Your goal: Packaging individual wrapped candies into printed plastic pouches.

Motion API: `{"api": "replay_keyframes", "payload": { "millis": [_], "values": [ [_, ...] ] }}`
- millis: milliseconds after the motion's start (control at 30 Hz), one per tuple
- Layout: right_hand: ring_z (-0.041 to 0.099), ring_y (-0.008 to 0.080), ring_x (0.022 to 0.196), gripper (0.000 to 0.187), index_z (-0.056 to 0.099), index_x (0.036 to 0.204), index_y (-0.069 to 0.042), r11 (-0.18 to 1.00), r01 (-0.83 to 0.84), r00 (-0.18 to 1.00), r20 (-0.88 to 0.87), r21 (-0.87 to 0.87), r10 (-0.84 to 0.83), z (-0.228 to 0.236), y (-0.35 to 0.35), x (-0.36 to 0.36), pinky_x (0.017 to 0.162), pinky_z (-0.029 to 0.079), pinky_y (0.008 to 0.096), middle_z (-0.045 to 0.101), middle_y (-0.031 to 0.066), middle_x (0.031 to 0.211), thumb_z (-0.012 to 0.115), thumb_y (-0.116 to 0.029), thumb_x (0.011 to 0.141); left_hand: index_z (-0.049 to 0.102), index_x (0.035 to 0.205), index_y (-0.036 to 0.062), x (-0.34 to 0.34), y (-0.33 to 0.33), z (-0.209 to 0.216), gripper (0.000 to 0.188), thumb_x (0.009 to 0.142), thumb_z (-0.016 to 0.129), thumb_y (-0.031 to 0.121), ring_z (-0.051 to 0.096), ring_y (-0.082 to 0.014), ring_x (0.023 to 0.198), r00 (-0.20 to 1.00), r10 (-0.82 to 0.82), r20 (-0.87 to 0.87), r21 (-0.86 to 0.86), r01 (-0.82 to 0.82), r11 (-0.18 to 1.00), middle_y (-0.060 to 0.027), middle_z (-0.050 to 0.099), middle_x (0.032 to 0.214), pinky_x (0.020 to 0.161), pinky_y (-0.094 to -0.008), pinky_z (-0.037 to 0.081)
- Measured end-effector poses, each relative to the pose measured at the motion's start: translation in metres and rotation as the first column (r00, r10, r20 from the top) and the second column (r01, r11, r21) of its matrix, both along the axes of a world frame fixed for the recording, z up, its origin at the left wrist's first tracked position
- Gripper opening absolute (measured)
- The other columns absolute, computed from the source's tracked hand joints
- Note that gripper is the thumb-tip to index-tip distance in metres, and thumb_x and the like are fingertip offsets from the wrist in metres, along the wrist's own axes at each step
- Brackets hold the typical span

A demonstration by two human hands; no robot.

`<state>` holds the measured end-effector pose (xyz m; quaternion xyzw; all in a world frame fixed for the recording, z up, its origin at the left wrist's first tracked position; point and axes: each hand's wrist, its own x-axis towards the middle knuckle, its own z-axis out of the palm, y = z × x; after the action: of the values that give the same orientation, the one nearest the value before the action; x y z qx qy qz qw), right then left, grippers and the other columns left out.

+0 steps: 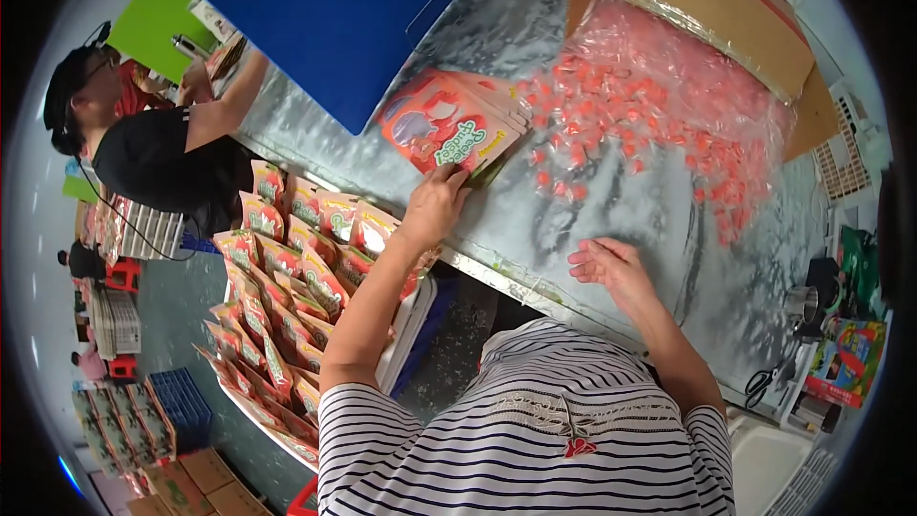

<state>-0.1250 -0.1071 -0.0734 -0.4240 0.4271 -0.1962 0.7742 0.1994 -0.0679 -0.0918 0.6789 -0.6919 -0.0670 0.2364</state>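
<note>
A stack of flat red and pink printed pouches lies on the grey-white table. At its near edge my left hand has its fingers closed on a pouch. My right hand is over the table to the right, palm turned inward, fingers apart and nothing in them. Beyond it spreads a heap of small, clear-wrapped red pieces. They spill from a clear plastic liner in a tipped cardboard box.
A white crate of upright filled pouches stands left, below table height. A blue panel rises at the far left of the table. Scissors lie at the right edge. Another person works at the left.
</note>
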Motion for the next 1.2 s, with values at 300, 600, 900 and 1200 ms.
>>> {"api": "replay_keyframes", "payload": {
  "millis": [300,600,900,1200],
  "values": [
    [0.067,0.0197,0.084,0.032,0.058,0.113,0.005,0.988,-0.141,0.985,0.088,-0.062,0.147,0.009,0.001,0.036,0.074,0.054,0.03,0.067,0.0143,0.101,0.054,-0.023,0.097,0.069,0.096,-0.0024,0.002,-0.002,0.001,0.016,0.088,0.06,0.007,0.064,-0.0275,0.091,0.935,0.112,-0.337,0.016,-0.114,0.993,-0.0167,0.067,0.099,0.081,-0.0343,0.049],
    [0.066,0.0195,0.085,0.034,0.058,0.111,0.005,0.983,-0.04,0.995,0.081,-0.181,0.056,0.017,0.006,0.036,0.074,0.052,0.0284,0.066,0.0125,0.097,0.054,-0.025,0.098,0.069,0.09,-0.0026,-0.09,0.019,0.055,0.011,0.08,0.063,0.001,0.063,-0.0256,0.075,0.887,0.253,-0.386,-0.042,-0.29,0.956,-0.0151,0.064,0.09,0.07,-0.0358,0.05],
    [0.056,0.0083,0.062,0.014,0.058,0.087,0.004,0.795,0.017,0.995,-0.071,-0.606,-0.075,0.003,0.003,-0.024,0.055,0.046,0.0266,0.063,0.0057,0.069,0.053,-0.007,0.094,0.055,0.118,-0.0066,-0.203,0.045,0.055,0.049,0.071,0.066,0.001,0.061,-0.0355,0.091,0.931,-0.327,-0.162,-0.217,0.289,0.932,-0.0213,0.054,0.122,0.077,-0.0411,0.052],
    [0.057,0.006,0.064,0.014,0.053,0.08,-0.001,0.972,-0.105,0.992,0.043,-0.211,0.117,0.033,0.012,-0.069,0.055,0.049,0.0227,0.061,0.0005,0.073,0.062,-0.006,0.09,0.058,0.119,-0.006,-0.204,0.035,0.087,0.057,0.065,0.067,0.012,0.058,-0.0289,0.088,0.832,-0.525,0.182,-0.165,0.552,0.817,-0.0201,0.047,0.137,0.073,-0.037,0.052]
  ]
}}
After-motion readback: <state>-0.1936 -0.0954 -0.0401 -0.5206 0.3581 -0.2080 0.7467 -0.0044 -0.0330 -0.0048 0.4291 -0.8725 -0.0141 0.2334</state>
